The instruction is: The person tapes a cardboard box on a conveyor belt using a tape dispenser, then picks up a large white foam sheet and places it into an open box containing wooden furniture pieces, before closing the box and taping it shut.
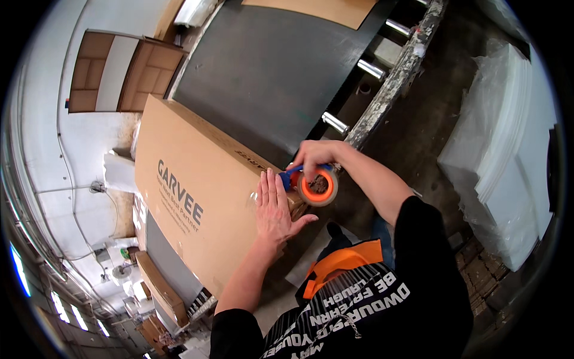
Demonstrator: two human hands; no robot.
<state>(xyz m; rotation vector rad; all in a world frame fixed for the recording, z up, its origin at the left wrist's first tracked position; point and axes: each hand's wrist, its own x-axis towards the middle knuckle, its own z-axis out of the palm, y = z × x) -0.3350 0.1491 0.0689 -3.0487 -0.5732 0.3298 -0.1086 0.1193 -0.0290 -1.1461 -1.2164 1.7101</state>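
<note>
A large brown cardboard box (230, 230) with dark printing lies at the end of the conveyor's dark belt (257, 72). My left hand (275, 212) rests flat on the box near its right end, fingers stretched out and thumb apart. Just right of it, my right hand (317, 157) grips a tape dispenser (303, 189) with a blue frame and an orange hub. The dispenser's blue front end sits against the box's edge, by my left fingertips. Part of its handle is hidden by my right hand.
Metal rollers (371, 69) show beside a worn, paint-chipped rail (394, 84). White sheets in clear plastic (502, 149) stand at the right. Another cardboard piece (323, 8) lies on the belt's far end. A long narrow carton (160, 287) sits on a second conveyor at lower left.
</note>
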